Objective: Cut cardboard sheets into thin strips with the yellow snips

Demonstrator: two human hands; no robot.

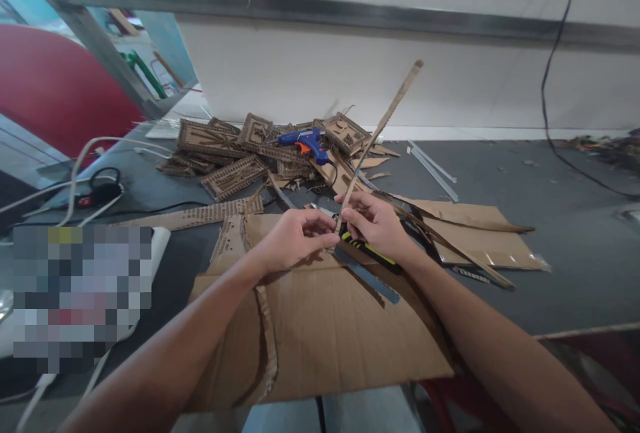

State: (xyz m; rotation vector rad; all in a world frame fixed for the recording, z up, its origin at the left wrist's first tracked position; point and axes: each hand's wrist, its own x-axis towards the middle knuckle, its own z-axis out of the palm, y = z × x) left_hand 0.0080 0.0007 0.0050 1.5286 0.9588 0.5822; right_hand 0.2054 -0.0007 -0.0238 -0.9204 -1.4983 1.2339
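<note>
So the right hand (pixel 375 225) is pinching a long cardboard strip (pixel 387 116) near its lower end, with the rest sticking up and away. The left hand (pixel 295 239) is curling its fingers in narrow right at that bottom end; can't tell if it's actually gripping. A black-and-yellow cutter (pixel 370 251) is lying partly under the right hand, with a blue-grey strip (pixel 370 278) just below, sitting over a big cardboard sheet (pixel 350 339). Further out, a blue glue gun (pixel 313 143) is resting on a messy cardboard pile (pixel 235 176), crowding the space behind. Clear sticks (pixel 434 173) are lying off right, white cables (pixel 75 176) looping left.
</note>
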